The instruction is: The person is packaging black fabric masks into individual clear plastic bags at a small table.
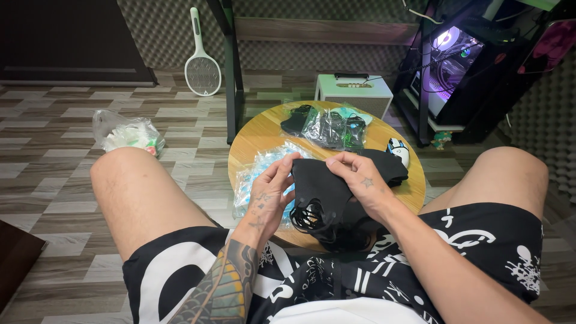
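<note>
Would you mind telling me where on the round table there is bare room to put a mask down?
Bare wood shows along the table's left rim, between the bagged masks at the back and the clear wrappers, and at the right rim below the mouse. The middle is crowded: both hands, left and right, hold a black mask there.

Single view, head-worn. Looking steeply down and forward over lap and knees onto round table (267,129), close. Hands (270,192) near frame centre. Floor (54,174), wall and desk legs (233,72) in upper frame, farther off. No second view.
</note>
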